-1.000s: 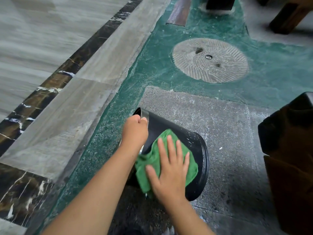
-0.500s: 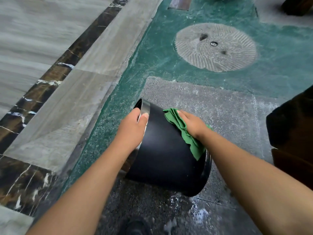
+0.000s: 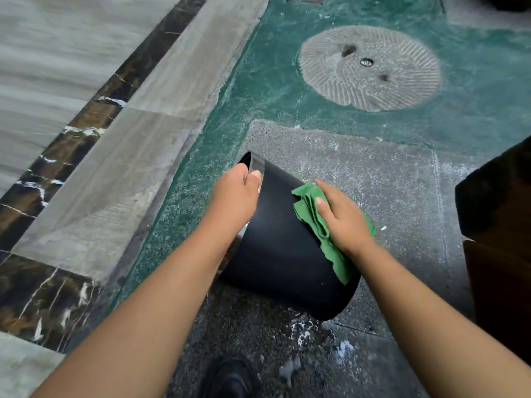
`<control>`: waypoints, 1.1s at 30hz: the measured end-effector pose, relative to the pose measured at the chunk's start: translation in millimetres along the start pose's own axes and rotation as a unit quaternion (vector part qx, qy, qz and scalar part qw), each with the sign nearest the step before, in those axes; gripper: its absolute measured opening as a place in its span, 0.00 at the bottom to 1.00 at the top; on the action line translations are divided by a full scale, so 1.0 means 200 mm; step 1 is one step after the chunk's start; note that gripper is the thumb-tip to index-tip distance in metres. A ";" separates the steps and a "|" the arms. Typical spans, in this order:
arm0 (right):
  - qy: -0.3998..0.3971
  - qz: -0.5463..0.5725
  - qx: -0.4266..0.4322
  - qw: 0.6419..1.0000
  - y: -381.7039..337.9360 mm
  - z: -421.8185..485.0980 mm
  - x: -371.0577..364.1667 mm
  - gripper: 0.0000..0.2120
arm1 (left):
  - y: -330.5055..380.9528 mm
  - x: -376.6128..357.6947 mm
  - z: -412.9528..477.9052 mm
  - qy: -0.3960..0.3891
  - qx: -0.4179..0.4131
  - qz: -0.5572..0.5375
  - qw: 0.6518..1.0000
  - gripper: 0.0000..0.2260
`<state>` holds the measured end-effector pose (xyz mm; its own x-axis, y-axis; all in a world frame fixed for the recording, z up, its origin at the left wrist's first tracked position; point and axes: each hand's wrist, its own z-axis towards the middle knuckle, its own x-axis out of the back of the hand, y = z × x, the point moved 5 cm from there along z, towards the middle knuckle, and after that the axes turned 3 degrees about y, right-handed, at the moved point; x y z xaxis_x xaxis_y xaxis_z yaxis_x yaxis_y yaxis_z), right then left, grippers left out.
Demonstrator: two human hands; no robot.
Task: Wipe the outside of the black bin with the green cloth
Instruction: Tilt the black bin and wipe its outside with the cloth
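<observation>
The black bin [image 3: 281, 248] lies tipped on its side on the wet stone floor, its mouth pointing away to the upper left and its base toward me. My left hand [image 3: 235, 196] grips the shiny rim at the mouth and steadies the bin. My right hand [image 3: 342, 216] presses the crumpled green cloth [image 3: 311, 214] against the bin's upper right side. Part of the cloth hangs down below my wrist toward the base.
A round grooved stone cover [image 3: 370, 68] sits in the green floor ahead. A dark brown wooden block [image 3: 500, 225] stands close at the right. Marble paving [image 3: 86, 139] runs along the left. Soapy puddles [image 3: 304, 334] lie below the bin, and my black shoe [image 3: 230, 377] is at the bottom.
My right hand with the cloth moved from the near top of the bin to its far right side, then slid back a little toward me. The left hand kept its grip on the rim.
</observation>
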<state>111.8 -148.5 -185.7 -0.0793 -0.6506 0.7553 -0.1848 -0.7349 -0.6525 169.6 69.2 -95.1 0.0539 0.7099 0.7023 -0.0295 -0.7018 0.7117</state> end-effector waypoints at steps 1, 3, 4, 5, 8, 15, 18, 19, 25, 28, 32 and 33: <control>0.016 -0.016 0.000 1.000 0.00 -0.05 0.00 0.37 | 0.00 0.00 0.01 0.000 0.005 0.001 1.000 0.17; 0.041 -0.047 0.000 0.998 -0.02 -0.14 -0.02 0.37 | -0.01 -0.01 0.04 0.003 0.018 0.004 1.000 0.17; 0.052 -0.061 -0.001 0.997 -0.04 -0.18 -0.03 0.37 | -0.02 -0.01 0.06 0.003 0.025 0.006 1.000 0.17; 0.065 -0.072 -0.001 0.995 -0.06 -0.23 -0.05 0.37 | -0.03 -0.01 0.07 0.002 0.032 0.006 0.999 0.17; 0.105 -0.102 0.015 0.989 -0.11 -0.37 -0.11 0.38 | -0.07 0.01 0.10 0.007 0.052 -0.001 0.999 0.17; 0.120 -0.162 0.041 0.979 -0.17 -0.71 -0.37 0.42 | -0.13 0.03 0.12 0.013 0.075 0.012 0.997 0.18; 0.118 -0.166 0.047 0.978 -0.19 -0.74 -0.40 0.42 | -0.13 0.04 0.12 0.015 0.074 0.035 0.997 0.18; 0.116 -0.162 0.050 0.979 -0.19 -0.74 -0.40 0.42 | -0.13 0.04 0.11 0.015 0.068 0.041 0.997 0.18; 0.124 -0.106 0.030 0.986 -0.13 -0.57 -0.24 0.39 | -0.04 0.02 -0.01 0.020 -0.008 0.087 0.996 0.14; 0.112 -0.080 0.003 0.990 -0.08 -0.44 -0.13 0.36 | -0.03 0.04 -0.09 0.034 -0.063 0.093 0.993 0.13; 0.059 -0.062 -0.016 0.996 -0.05 -0.30 -0.07 0.37 | -0.09 0.08 -0.17 0.040 -0.107 0.088 0.989 0.13; 0.044 -0.055 -0.026 0.997 -0.05 -0.27 -0.05 0.37 | -0.11 0.09 -0.20 0.038 -0.123 0.090 0.988 0.13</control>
<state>61.8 -124.7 -184.2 -0.1412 -0.5448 0.8266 -0.2467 -0.7893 -0.5623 131.4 99.7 -97.7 -0.0491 0.5838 0.8104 -0.2733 -0.7883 0.5512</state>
